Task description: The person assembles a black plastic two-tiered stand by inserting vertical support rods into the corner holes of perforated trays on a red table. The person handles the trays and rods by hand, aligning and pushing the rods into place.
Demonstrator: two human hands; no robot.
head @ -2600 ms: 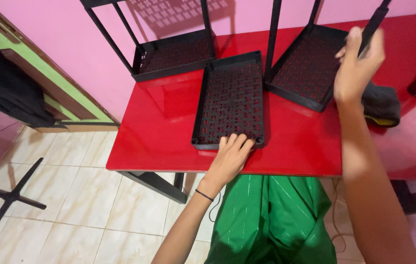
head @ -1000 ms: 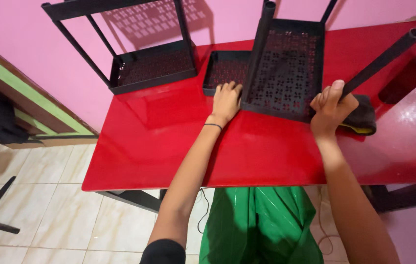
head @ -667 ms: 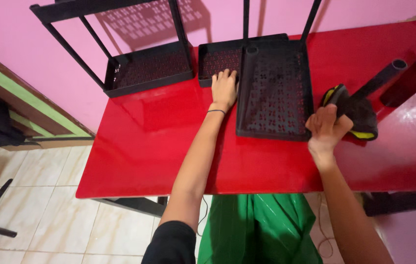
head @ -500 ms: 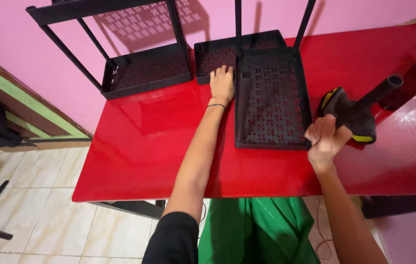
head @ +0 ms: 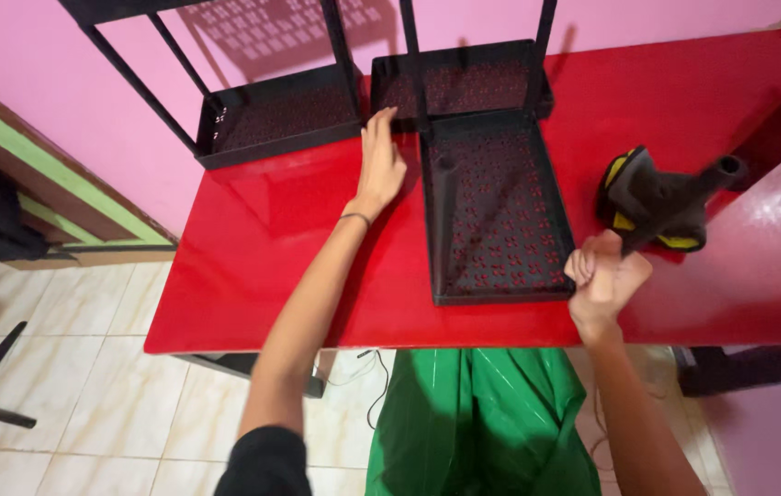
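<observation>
While left hand (head: 379, 165) lies open-fingered beside the perforated tray (head: 497, 216) | right hand (head: 603, 276) fingers grip a black tube (head: 675, 197).

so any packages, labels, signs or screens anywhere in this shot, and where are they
None in view: no package, label, sign or screen.
On the red table stand only black perforated metal trays with upright posts.
A black and yellow tool lies by the right hand, with no label visible on it.
The left hand rests at a tray edge.
</observation>
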